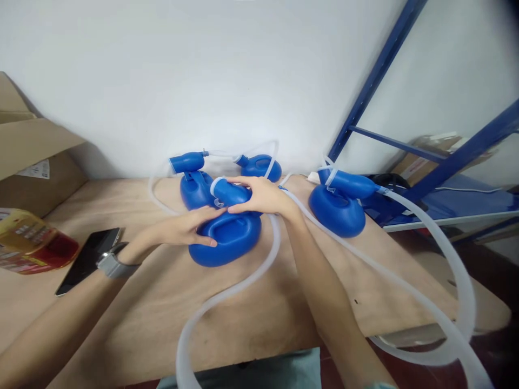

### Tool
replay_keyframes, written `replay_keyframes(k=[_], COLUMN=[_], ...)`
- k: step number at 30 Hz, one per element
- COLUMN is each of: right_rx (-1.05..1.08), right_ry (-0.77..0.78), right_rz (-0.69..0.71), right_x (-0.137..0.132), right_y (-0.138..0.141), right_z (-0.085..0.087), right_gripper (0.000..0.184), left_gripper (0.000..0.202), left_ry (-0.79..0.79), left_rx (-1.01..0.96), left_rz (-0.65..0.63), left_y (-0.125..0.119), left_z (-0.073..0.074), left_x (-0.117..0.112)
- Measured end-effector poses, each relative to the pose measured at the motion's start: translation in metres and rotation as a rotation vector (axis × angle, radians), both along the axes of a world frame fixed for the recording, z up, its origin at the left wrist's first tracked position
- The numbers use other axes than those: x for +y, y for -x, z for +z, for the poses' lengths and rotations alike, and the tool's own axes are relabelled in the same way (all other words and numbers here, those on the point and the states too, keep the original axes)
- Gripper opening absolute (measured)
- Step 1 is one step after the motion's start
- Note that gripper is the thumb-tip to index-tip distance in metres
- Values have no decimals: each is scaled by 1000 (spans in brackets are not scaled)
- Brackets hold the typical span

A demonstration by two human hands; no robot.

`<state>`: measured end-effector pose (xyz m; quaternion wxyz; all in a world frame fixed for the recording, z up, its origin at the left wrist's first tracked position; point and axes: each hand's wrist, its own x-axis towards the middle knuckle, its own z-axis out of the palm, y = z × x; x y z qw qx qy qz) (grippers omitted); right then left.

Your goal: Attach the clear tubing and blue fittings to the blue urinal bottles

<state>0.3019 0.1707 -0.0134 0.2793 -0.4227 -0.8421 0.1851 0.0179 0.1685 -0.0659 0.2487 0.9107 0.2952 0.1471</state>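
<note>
A blue plastic urinal bottle [231,240] lies in front of me on the wooden table [133,324]. My left hand [188,228] grips its left upper side, thumb pressed along the body. Above the bottle, my right hand [263,197] holds the blue funnel [229,192], which has a pale cap facing left. Its fingers curl over the funnel's top while the thumb stays below. A translucent hose [227,292] curves from behind my right hand to the table's front edge. The funnel's right end is hidden by that hand.
More urinal bottles with funnels and hoses stand behind left [194,189], behind [261,166] and at right [338,210]. A black phone [87,259], a bottle of red liquid [36,243] and a cardboard box [44,183] are left. A blue metal rack [373,75] borders the right.
</note>
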Motion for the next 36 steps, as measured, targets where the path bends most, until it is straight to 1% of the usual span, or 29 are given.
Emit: replay_keyframes(k=[4,7,9,11,14,15,17,19,20,21,22,24,26,28,30,33,34,36], right_rx=[2,-91,-143,-118,11,66,201,348,404,433,439,417,405,411,415,344,293,189], right_ry=[23,72,92,82,54,30,-42,-102,-114,-114,-113,-118,-142,-182,-241,-334,-349,-350], right_rz=[35,50,36,-11,-131,-138,-61,69,119,156,181,187,158,133,110,32,-8,-95], right_x=[25,45,55,61,61,60,55,45,38,31,23,7,-5,-13,-16,-20,-21,-26], right_y=[4,12,21,31,39,38,28,12,4,-5,-12,-23,-29,-30,-28,-23,-21,-16], right_z=[6,13,15,9,-4,-8,-10,-6,-2,2,7,12,14,11,8,6,6,7], right_gripper=[75,76,78,80,78,77,77,79,81,82,84,85,83,82,81,78,80,91], left_gripper=[81,84,88,86,70,66,63,71,75,78,77,64,50,46,48,52,52,54], left_ry=[-8,6,27,36,25,22,3,-65,-104,-129,-137,-89,-10,81,175,256,268,278], left_rx=[43,83,89,91,128,145,133,12,-83,-186,-280,-406,-486,-560,-615,-657,-660,-641], left_rz=[25,33,59,72,107,152,309,488,545,573,573,540,547,560,535,464,443,396], left_y=[-1,-3,-4,-5,-6,-5,-5,-5,-6,-8,-12,-23,-38,-53,-65,-71,-71,-68], left_z=[12,15,16,16,18,21,28,39,46,52,59,71,80,85,85,81,78,75], left_x=[8,13,13,12,7,6,5,5,6,6,5,0,-8,-17,-23,-24,-23,-20])
